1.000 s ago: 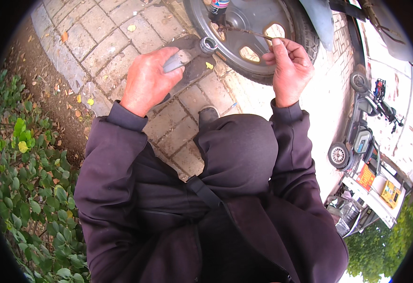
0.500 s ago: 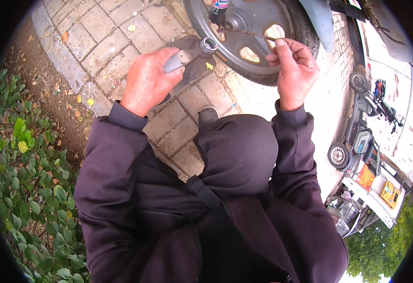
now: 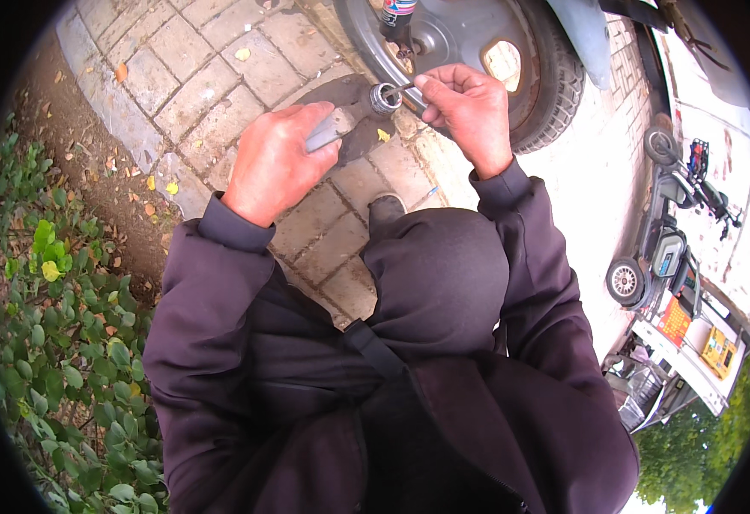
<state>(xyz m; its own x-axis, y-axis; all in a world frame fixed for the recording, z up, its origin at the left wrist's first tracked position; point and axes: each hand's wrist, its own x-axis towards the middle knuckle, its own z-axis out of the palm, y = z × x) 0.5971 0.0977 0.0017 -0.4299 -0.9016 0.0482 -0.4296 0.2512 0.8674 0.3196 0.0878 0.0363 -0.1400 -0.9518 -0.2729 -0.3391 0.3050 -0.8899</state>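
Note:
My left hand [image 3: 276,158] is closed around a grey bottle [image 3: 332,128], holding it tilted over the paving. The bottle's open threaded neck [image 3: 385,99] points away from me, towards the wheel. A thin dark rod [image 3: 402,87] is pinched between the thumb and fingers of my right hand [image 3: 469,111]. Its far end sits at the bottle's mouth and appears to dip inside; how deep is hidden. Just beyond both hands is a grey spoked wheel [image 3: 443,38] with a black tyre [image 3: 555,94]. By its hub is a dark can or bottle [image 3: 398,15] with a coloured label.
Brick paving [image 3: 195,68] bears a dark patch [image 3: 345,90] below the bottle. A leafy hedge [image 3: 66,360] grows along the left beside bare soil [image 3: 92,197]. My shoe [image 3: 385,208] is near the middle. At right stand a parked three-wheeler [image 3: 666,257] and a cart [image 3: 692,338].
My right hand has moved left, bringing the rod from over the wheel to the bottle's mouth. The left hand and bottle have shifted only slightly.

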